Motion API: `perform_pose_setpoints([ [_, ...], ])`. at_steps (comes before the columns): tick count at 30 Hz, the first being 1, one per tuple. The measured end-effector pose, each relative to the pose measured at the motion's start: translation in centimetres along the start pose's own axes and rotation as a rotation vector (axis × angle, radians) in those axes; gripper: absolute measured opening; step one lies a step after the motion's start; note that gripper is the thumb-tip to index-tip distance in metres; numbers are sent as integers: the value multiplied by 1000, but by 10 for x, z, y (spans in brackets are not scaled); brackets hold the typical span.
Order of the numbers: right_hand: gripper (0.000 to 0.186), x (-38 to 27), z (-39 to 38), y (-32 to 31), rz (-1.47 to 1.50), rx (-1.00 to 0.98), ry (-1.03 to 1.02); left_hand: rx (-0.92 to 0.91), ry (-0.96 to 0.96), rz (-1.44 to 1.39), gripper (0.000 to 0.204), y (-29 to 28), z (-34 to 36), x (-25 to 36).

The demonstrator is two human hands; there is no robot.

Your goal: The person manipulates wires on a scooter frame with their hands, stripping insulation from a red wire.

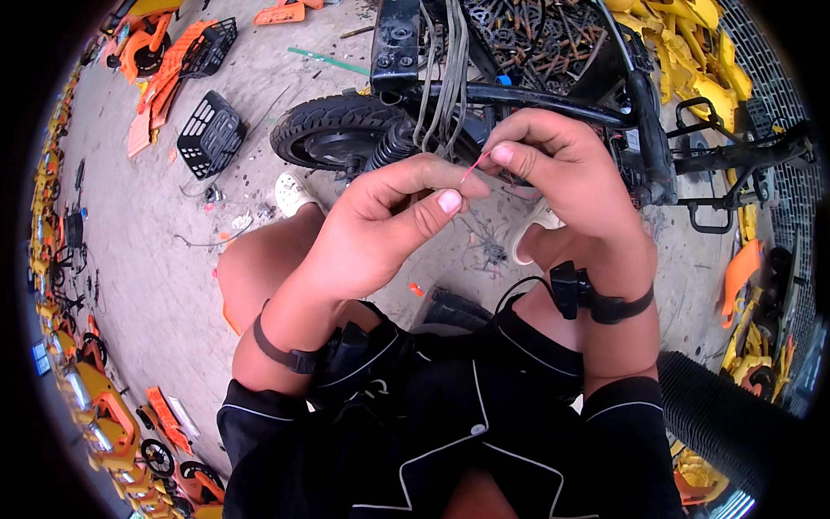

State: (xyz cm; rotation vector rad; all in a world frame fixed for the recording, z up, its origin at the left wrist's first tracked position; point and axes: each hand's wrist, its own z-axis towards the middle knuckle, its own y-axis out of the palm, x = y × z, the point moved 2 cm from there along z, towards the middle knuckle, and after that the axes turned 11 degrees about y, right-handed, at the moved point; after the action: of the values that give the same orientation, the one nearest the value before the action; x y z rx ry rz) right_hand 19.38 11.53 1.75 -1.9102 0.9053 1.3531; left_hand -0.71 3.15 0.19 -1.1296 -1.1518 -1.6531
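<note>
Between my two hands runs a short, thin pink-red wire (470, 169). My left hand (380, 218) is closed, with thumb and forefinger pinching the wire's lower end. Just up and to the right, my right hand (562, 164) pinches its other end between thumb and fingertips. Both hands are in front of a stripped black vehicle frame (553, 105). Behind my fingers, a bundle of grey cables (448, 78) hangs over the frame. A black tyre (333, 125) and a coil spring (393, 144) are at the frame's left.
A black plastic basket (212, 136) lies on the concrete floor at the left, near orange panels (169, 82). Rusty metal parts (545, 39) are heaped behind the frame. Yellow plastic parts (696, 52) pile up at the far right. A black ribbed object (718, 415) stands beside my right elbow.
</note>
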Motion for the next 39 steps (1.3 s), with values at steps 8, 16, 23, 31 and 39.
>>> perform_pose_setpoints([
  [8, 10, 14, 14, 19, -84, -60, 28, -19, 129, 240, 18, 1, 1, -1],
  [16, 22, -5, 2, 12, -235, 104, -218, 45, 55, 308, 17, -3, -2, -5],
  [23, 19, -14, -4, 11, -418, -3, -405, -45, 201, 409, 16, -7, -1, -6],
  [31, 13, -14, -6, 15, -622, 151, -602, -66, 165, 354, 16, -3, 0, -3],
  [39, 15, -16, -8, 13, -663, 207, -669, -16, 153, 327, 18, 1, 0, -2],
])
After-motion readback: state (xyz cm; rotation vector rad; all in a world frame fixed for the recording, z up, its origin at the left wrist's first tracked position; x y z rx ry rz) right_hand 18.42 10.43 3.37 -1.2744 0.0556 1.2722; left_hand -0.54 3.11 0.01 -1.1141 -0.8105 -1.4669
